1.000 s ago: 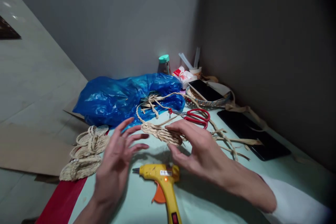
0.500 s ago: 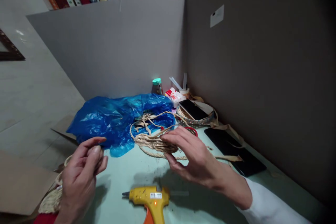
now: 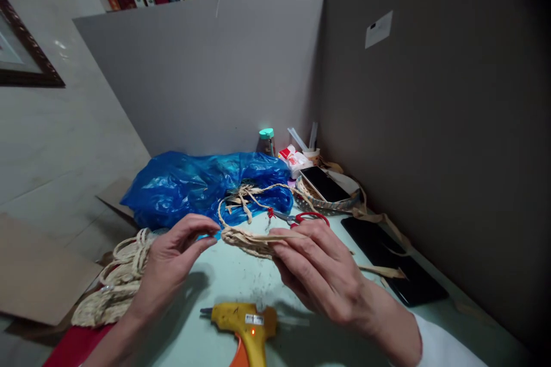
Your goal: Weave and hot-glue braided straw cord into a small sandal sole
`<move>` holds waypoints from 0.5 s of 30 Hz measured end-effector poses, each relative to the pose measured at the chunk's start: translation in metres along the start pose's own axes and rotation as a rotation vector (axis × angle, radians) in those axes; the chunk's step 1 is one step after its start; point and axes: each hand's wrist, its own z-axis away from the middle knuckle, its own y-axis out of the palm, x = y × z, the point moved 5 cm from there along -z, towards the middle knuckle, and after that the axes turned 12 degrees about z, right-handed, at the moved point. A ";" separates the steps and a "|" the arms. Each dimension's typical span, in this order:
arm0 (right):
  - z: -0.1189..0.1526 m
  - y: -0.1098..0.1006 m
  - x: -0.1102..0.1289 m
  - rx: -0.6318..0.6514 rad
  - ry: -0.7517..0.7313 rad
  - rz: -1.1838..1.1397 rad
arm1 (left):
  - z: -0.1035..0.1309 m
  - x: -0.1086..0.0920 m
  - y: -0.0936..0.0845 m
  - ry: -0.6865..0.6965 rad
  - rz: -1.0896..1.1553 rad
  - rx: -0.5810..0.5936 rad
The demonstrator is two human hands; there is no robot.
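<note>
My right hand [image 3: 321, 269] grips a coiled piece of braided straw cord [image 3: 247, 242] over the table, its thumb hidden behind the fingers. From this piece a thin braid runs back toward the blue plastic bag [image 3: 185, 189]. My left hand [image 3: 178, 255] is beside the piece's left end, thumb and forefinger apart with a gap between them; whether the fingertips touch the straw is unclear. Below the hands lies a yellow glue gun [image 3: 247, 321] with an orange trigger and a lit red light. Red-handled scissors [image 3: 312, 215] lie behind my right hand.
At left, several woven straw pieces [image 3: 105, 304] rest on something red, near a cardboard flap [image 3: 38, 275]. A phone [image 3: 326, 183] lies on a round basket [image 3: 333, 205] at the back right. A black flat object [image 3: 396, 258] lies right. A green-lidded jar [image 3: 267, 140] stands behind.
My left hand has moved right and forward to the straw piece's end, its finger and thumb now apart. My right hand has turned over the piece. The view has shifted left.
</note>
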 end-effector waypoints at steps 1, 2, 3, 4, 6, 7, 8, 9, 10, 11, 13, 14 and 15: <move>0.001 0.000 0.001 0.008 -0.007 -0.001 | -0.001 0.000 0.001 0.011 0.014 0.001; 0.001 -0.001 0.002 0.013 -0.012 -0.002 | -0.002 -0.001 0.001 0.019 0.033 -0.007; 0.001 -0.001 0.003 0.016 -0.020 -0.006 | -0.003 -0.001 0.001 0.023 0.051 -0.012; 0.000 -0.002 0.004 0.019 -0.028 -0.013 | -0.003 -0.002 0.001 0.021 0.066 -0.012; -0.002 -0.004 0.006 0.026 -0.048 -0.027 | -0.003 -0.004 0.002 0.002 0.085 0.005; -0.003 -0.005 0.007 0.025 -0.056 -0.032 | -0.002 -0.008 0.003 0.001 0.085 0.033; -0.005 -0.006 0.008 0.021 -0.066 -0.036 | 0.000 -0.012 0.004 0.012 0.076 0.070; -0.006 -0.006 0.009 0.019 -0.075 -0.036 | 0.001 -0.019 0.007 0.046 0.058 0.129; -0.007 -0.007 0.010 0.017 -0.084 -0.035 | 0.004 -0.026 0.010 0.091 0.017 0.194; -0.008 -0.007 0.011 0.019 -0.093 -0.036 | 0.006 -0.033 0.014 0.143 -0.032 0.255; -0.010 -0.007 0.012 0.039 -0.104 -0.043 | 0.011 -0.043 0.021 0.189 -0.098 0.346; -0.010 -0.008 0.013 0.048 -0.111 -0.051 | 0.013 -0.047 0.024 0.213 -0.116 0.382; -0.011 -0.008 0.014 0.054 -0.113 -0.061 | 0.014 -0.050 0.026 0.221 -0.138 0.396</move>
